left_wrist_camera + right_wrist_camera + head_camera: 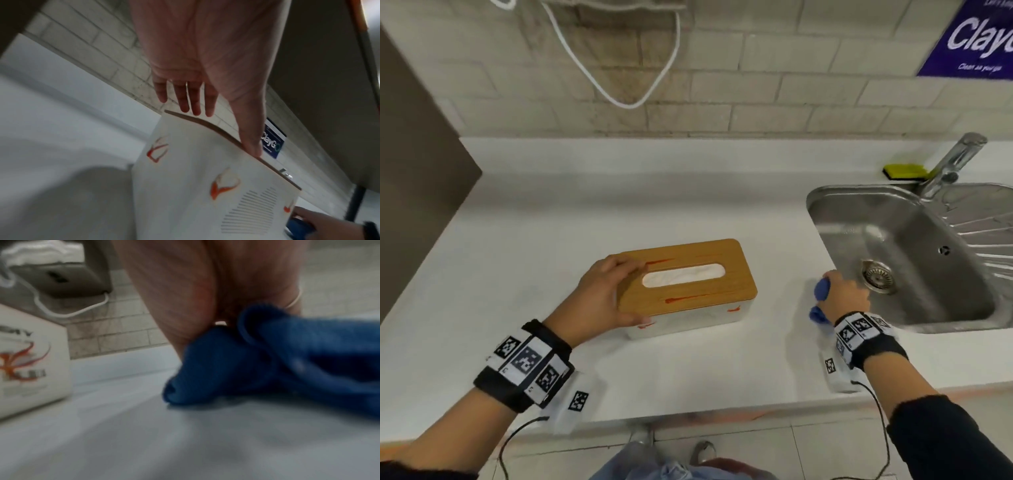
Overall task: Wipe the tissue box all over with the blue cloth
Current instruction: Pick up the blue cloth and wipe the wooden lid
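The tissue box (pixel 681 291), white with orange marks and a wooden slotted lid, lies mid-table (pixel 517 274); the left hand (pixel 602 294) clasps its left end, fingers (pixel 193 100) spread over the lid. Right, by the sink (pixel 859 195), the right hand (pixel 846 291) bunches the blue cloth (pixel 267 361)

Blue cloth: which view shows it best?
The right wrist view: the blue cloth fills the frame, bunched under the right hand on the counter. The head view shows only bits poking out; the left wrist view shows just a blue corner.
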Available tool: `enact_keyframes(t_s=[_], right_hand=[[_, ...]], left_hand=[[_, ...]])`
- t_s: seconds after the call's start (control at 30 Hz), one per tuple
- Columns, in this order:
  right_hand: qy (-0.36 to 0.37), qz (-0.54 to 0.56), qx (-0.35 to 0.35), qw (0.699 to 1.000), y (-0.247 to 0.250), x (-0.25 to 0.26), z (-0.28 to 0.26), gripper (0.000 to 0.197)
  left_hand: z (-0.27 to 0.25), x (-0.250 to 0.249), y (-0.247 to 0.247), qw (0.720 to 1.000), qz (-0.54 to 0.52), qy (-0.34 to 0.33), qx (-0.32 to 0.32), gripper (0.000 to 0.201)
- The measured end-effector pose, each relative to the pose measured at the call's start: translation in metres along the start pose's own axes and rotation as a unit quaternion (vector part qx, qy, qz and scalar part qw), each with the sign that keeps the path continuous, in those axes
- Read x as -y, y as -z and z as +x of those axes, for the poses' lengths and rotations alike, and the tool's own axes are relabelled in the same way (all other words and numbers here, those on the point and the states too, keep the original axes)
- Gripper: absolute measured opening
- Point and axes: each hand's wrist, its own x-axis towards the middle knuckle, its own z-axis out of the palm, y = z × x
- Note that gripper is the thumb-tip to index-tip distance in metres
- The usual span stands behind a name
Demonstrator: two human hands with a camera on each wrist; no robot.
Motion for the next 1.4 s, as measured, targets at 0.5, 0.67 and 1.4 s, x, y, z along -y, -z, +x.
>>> enact_keyframes(t_s=[0.5, 0.67, 1.4], right_hand=[[0.582, 0.170, -0.026, 0.794, -0.001, 0.182, -0.153, 0.045], [0.635, 0.117, -0.026, 0.763, -0.040, 0.186, -0.143, 0.030], [0.606, -0.096, -0.099, 0.783, 0.058, 0.199, -0.097, 0.024]], left_hand=[[0.025, 0.025, 0.000, 0.996, -0.018, 0.033, 0.081, 0.157], [0.029, 0.029, -0.002, 0.997, 0.013, 0.004, 0.071, 0.159], [0.028, 0.035, -0.002, 0.994, -0.065, -0.001, 0.087, 0.152]])
